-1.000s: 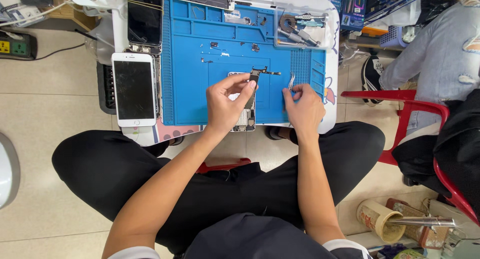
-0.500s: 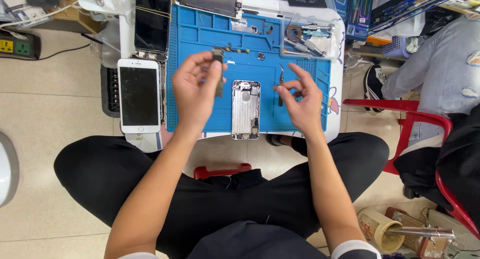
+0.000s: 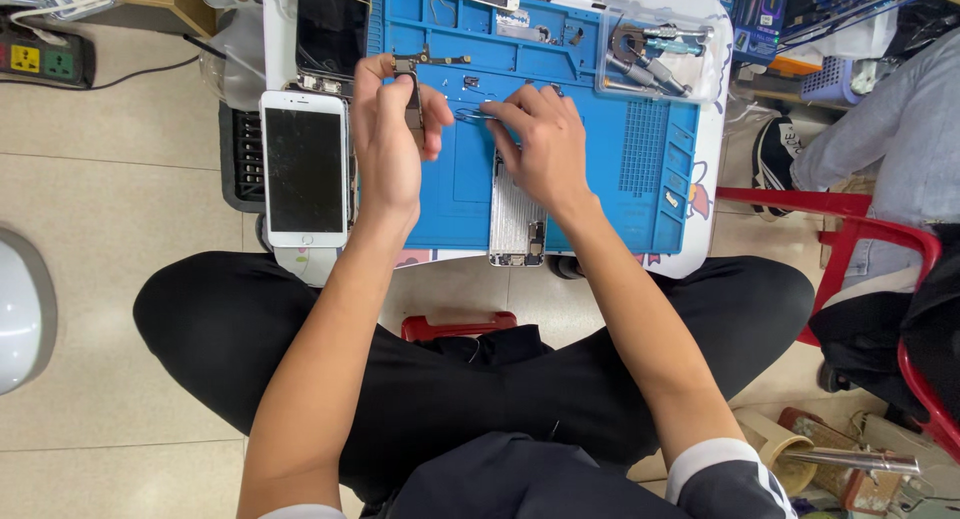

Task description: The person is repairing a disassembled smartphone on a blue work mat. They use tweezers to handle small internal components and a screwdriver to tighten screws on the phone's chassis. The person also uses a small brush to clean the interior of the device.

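Left hand (image 3: 388, 144): fingers (image 3: 422, 107) pinched shut on a small dark phone part (image 3: 411, 97) with a thin flex strip, raised over the upper left of the blue repair mat (image 3: 610, 179). Right hand (image 3: 540, 144): fingers closed around slim metal tweezers (image 3: 472, 116), tips aimed left toward the held part, just beside it; contact not clear. Directly below the right hand, partly hidden by it: an opened silver phone housing (image 3: 515, 229), flat on the mat near its front edge. Left of the mat, off its edge: a white smartphone (image 3: 303, 169), dark screen up, near the left wrist. Upper right of the mat: a clear tray (image 3: 700, 74) with screwdrivers. All on a small white surface (image 3: 708, 214) above black-trousered knees. Far right: another person's grey sleeve (image 3: 880, 129) and a red chair frame (image 3: 850, 214).
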